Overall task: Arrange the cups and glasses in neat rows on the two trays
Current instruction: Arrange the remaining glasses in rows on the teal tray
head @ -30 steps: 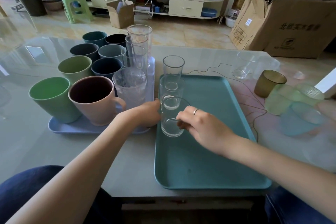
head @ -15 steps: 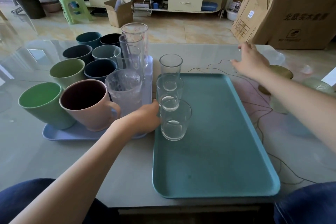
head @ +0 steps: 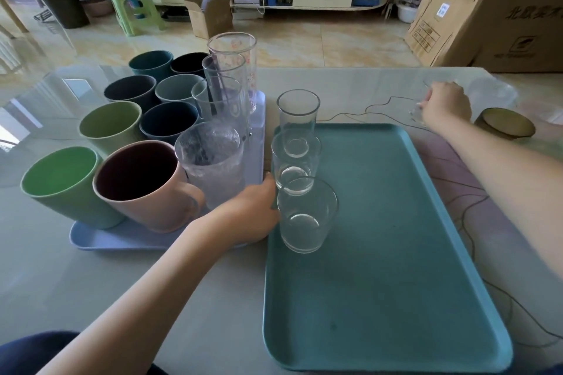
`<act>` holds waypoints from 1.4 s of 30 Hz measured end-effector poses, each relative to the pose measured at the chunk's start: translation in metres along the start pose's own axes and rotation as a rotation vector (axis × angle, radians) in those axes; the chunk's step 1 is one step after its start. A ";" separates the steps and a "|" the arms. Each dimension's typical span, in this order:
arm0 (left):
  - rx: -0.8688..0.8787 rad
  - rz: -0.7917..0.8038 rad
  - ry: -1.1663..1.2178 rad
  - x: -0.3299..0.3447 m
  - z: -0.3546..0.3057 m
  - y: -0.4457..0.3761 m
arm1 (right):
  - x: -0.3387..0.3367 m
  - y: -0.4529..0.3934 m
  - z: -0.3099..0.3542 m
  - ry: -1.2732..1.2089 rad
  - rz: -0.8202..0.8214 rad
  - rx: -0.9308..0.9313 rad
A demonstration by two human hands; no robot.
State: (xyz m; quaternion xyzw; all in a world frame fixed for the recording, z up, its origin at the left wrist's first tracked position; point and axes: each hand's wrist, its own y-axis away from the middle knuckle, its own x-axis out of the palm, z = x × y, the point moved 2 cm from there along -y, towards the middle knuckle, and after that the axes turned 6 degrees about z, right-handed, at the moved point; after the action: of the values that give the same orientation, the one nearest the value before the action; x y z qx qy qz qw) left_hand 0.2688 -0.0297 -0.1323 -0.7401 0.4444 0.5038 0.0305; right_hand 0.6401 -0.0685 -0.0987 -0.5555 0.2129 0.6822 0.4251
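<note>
A teal tray (head: 380, 253) lies in front of me with three clear glasses in a row along its left side: nearest (head: 306, 216), middle (head: 294, 166), far (head: 298, 122). To its left a pale blue tray (head: 100, 240) carries several coloured cups, a pink mug (head: 143, 186), a frosted glass (head: 213, 164) and tall clear glasses (head: 233, 70). My left hand (head: 254, 210) rests against the teal tray's left rim beside the nearest glass. My right hand (head: 444, 105) grips a small clear glass (head: 419, 111) on the table beyond the tray's far right corner.
An olive-brown cup (head: 505, 126) stands on the table just right of my right hand. A thin black cable (head: 380, 103) runs over the table behind and right of the teal tray. Large cardboard boxes (head: 487, 15) stand on the floor beyond the table.
My right hand let go of the nearest glass on the teal tray, reached to the far right and closed on a small clear glass. My left hand stayed at the tray's rim.
</note>
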 end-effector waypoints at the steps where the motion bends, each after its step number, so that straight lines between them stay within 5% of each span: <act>1: 0.001 0.003 -0.004 0.000 0.000 0.000 | -0.003 0.008 0.001 -0.025 -0.024 -0.021; 6: -0.002 -0.013 0.004 0.000 -0.004 0.004 | -0.029 0.066 0.010 -0.154 -0.077 -0.211; 17: 0.052 -0.075 -0.121 0.008 -0.003 0.049 | -0.091 0.242 -0.010 -0.330 0.392 -0.568; 27: 0.063 -0.026 -0.090 0.037 0.011 0.089 | -0.081 0.307 0.029 -0.322 0.617 -0.959; 37: 0.063 -0.013 -0.089 0.029 0.001 0.092 | -0.077 0.325 0.033 -0.255 0.742 -1.014; 42: -0.043 -0.098 -0.236 0.000 -0.017 0.102 | -0.095 0.313 0.032 -0.531 0.845 -0.856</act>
State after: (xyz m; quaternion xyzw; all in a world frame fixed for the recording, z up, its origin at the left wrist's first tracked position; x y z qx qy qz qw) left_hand 0.2106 -0.0995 -0.0831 -0.6970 0.3902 0.5946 0.0914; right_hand 0.3681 -0.2484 -0.0568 -0.3567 0.0104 0.9288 -0.1000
